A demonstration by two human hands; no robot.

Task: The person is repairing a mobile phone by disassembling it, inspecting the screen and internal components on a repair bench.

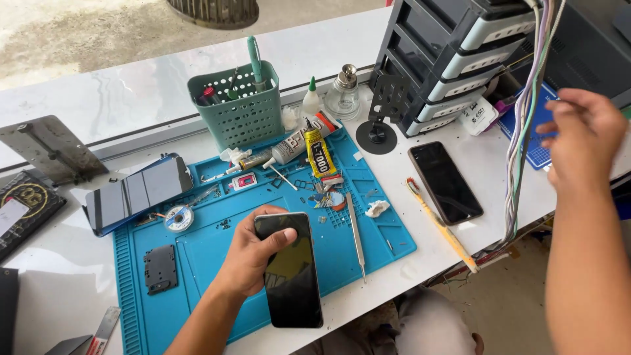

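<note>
Left hand (253,253) is wrapped around a dark phone (290,271), thumb pressed across its top edge, holding it flat over the near edge of the blue mat (204,253) on the white table (98,105). Screen's black, facing up. Over to the right of the mat, the right hand (582,135) is up in the air beside a bundle of hanging cables (526,118), fingers curled loosely, blurred, and I can't tell whether it grips anything. Between the mat and that hand, a second phone (445,182) lies flat on the table, and a yellow brush (442,225) lies just beside it. On the mat itself: metal tweezers (355,236) just right of the held phone, glue tubes (309,144) at the far edge, a solder wick reel (178,218) to the left. Behind the mat stands a green basket (240,112) of tools. Far right of the mat, a grey drawer cabinet (460,52).
</note>
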